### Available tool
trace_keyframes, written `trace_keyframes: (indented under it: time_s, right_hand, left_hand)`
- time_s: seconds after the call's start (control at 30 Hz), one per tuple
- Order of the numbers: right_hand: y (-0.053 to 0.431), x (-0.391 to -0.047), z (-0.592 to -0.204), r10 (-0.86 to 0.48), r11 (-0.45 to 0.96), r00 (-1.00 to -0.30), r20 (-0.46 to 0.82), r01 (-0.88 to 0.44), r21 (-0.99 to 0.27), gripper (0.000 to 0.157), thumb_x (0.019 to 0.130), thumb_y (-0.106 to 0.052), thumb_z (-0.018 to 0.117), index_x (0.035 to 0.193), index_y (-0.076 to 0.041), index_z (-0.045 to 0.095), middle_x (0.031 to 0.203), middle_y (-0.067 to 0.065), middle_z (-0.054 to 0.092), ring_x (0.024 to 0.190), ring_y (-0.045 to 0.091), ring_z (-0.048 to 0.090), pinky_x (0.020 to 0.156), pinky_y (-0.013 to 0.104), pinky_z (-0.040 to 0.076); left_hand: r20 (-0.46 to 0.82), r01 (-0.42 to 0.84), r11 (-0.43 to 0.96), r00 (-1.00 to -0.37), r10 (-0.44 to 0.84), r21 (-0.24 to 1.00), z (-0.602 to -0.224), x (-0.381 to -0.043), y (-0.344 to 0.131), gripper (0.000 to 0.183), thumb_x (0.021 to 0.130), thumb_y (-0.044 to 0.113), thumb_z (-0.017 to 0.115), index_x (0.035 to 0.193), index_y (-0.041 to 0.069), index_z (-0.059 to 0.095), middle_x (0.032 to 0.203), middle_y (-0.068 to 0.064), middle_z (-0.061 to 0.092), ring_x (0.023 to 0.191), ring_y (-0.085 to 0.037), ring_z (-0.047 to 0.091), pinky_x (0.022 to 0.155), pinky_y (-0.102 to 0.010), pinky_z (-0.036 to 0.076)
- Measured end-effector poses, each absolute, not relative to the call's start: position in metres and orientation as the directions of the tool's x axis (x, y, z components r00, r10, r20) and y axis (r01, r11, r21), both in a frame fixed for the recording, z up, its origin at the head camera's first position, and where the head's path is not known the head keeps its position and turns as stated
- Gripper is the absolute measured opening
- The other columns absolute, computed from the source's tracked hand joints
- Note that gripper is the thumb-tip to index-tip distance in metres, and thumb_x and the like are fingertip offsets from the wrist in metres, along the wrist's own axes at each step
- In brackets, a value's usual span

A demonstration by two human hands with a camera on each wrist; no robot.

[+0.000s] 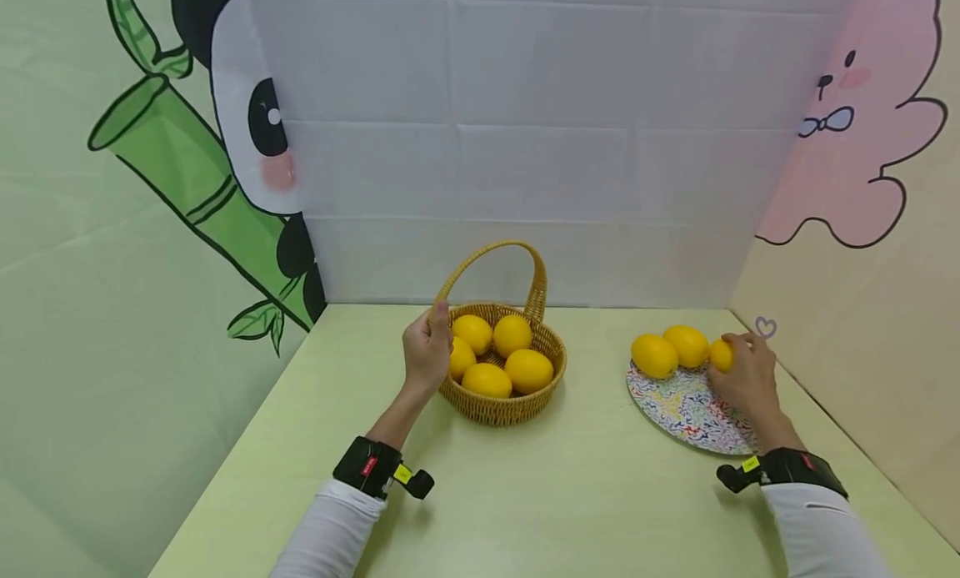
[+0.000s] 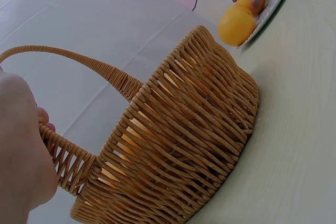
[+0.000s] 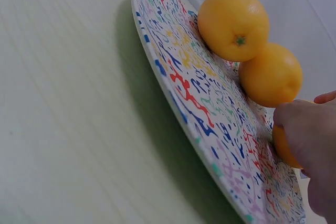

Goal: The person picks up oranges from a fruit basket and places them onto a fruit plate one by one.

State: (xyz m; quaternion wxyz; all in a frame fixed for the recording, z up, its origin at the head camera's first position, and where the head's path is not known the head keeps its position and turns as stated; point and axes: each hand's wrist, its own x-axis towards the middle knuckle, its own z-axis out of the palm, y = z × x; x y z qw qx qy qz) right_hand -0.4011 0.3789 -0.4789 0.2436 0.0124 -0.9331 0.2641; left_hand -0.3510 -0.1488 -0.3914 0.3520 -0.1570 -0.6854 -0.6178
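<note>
My left hand point(image 1: 427, 350) grips one side of the handle point(image 1: 491, 246) of a woven wicker basket point(image 1: 501, 409). Inside the basket lie several oranges point(image 1: 529, 371). Over at the right, my right hand point(image 1: 746, 378) holds an orange point(image 1: 722, 355) at the far part of a round plate point(image 1: 686, 411) with a multicoloured squiggle pattern. Two more oranges rest on that plate beside it; the right wrist view shows the nearer one point(image 3: 233, 24) with its green stem end and the middle one point(image 3: 270, 75). Fingers partly hide the held orange point(image 3: 286, 148).
Both the basket and the plate stand on a pale green-yellow table point(image 1: 555, 495). A grey-white cloth wall point(image 1: 540, 161) rises behind it. Side walls carry a panda with bamboo point(image 1: 187, 153) at left and a pink cartoon animal point(image 1: 862, 144) at right.
</note>
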Motion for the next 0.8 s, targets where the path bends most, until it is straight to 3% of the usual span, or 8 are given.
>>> trace_keyframes:
  time_s: [0.27, 0.53, 0.8]
  right_hand:
    - [0.3760, -0.3975, -0.4781, 0.121, 0.876, -0.879, 0.461, -0.124, -0.467, 0.062, 0.088, -0.008, 0.075, 0.141, 0.008, 0.048, 0.146, 0.034, 0.028, 0.125, 0.057, 0.028, 0.086, 0.072, 0.044]
    - [0.3761, -0.3966, -0.4802, 0.120, 0.880, -0.869, 0.480, -0.131, -0.456, 0.060, 0.090, -0.008, 0.074, 0.140, 0.010, 0.048, 0.144, 0.034, 0.027, 0.122, 0.057, 0.028, 0.088, 0.071, 0.043]
    - [0.3769, -0.3975, -0.4810, 0.117, 0.890, -0.869, 0.481, -0.123, -0.439, 0.062, 0.089, -0.009, 0.074, 0.141, 0.010, 0.046, 0.145, 0.035, 0.025, 0.122, 0.057, 0.028, 0.088, 0.072, 0.043]
  left_hand:
    - [0.670, 0.645, 0.181, -0.711, -0.214, 0.742, -0.3913, -0.3513, -0.1495, 0.051, 0.111, 0.018, 0.047, 0.062, 0.006, 0.042, 0.047, 0.004, 0.035, 0.035, -0.001, 0.029, 0.033, -0.015, 0.021]
    - [0.677, 0.652, 0.182, -0.706, -0.209, 0.736, -0.3908, -0.3513, -0.1487, 0.051, 0.111, 0.016, 0.047, 0.062, 0.002, 0.042, 0.047, 0.001, 0.035, 0.035, -0.001, 0.028, 0.033, -0.015, 0.021]
    - [0.676, 0.651, 0.181, -0.705, -0.215, 0.737, -0.3916, -0.3530, -0.1490, 0.051, 0.111, 0.016, 0.047, 0.061, 0.005, 0.042, 0.046, 0.003, 0.035, 0.035, 0.000, 0.028, 0.033, -0.015, 0.020]
